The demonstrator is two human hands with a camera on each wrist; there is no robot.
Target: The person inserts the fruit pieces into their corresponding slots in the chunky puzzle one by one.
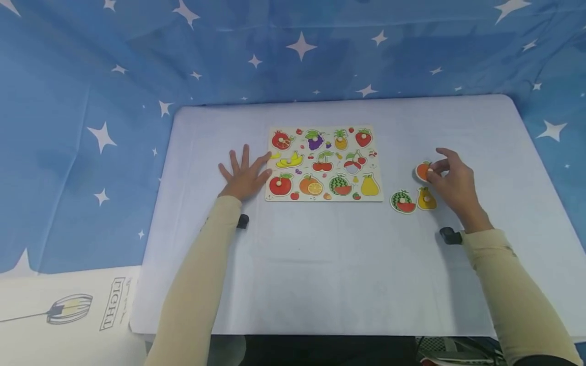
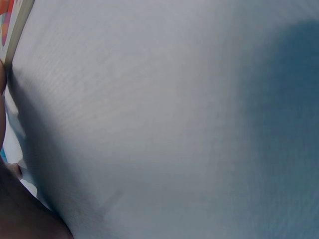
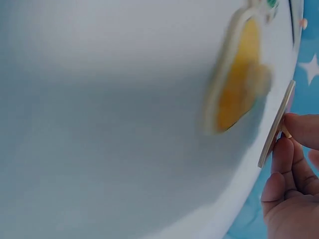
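Note:
A wooden fruit puzzle board lies flat on the white table. My left hand, fingers spread, rests at the board's left edge, with thumb and forefinger at its rim. Right of the board, my right hand pinches the small knob of an orange puzzle piece. In the right wrist view that piece is tilted on edge between thumb and fingers. Below it lie a watermelon puzzle piece and a pear puzzle piece, side by side. The pear piece looks blurred in the right wrist view.
A blue curtain with white stars hangs behind the table and along its sides. At the lower left stands a white surface printed with a lamp drawing. A dark wrist camera sits by the right cuff.

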